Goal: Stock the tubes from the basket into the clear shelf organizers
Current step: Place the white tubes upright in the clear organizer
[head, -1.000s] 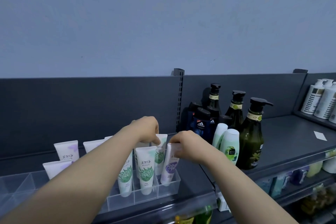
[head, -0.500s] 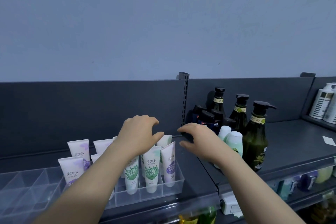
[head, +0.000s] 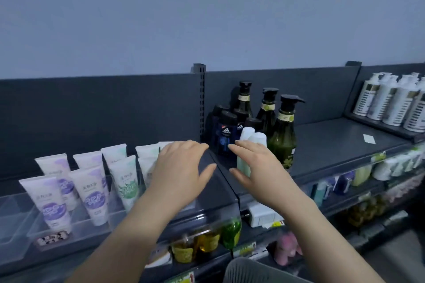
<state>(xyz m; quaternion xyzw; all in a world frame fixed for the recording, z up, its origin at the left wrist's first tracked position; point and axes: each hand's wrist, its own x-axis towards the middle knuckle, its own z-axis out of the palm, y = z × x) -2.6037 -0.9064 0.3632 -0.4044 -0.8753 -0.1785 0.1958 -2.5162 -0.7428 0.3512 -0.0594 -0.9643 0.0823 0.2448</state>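
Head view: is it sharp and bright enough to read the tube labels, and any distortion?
Head view: dim, with a bluish cast and no hard shadows; fine print on the tubes is too soft to read, though the logo on the dark blue bottle shows. The head view's wide lens slants the shelf edge at the right, and the lower-shelf bottles are blurred.

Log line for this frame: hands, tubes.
left hand: open, empty | right hand: open, empty | tubes: upright in clear organizer
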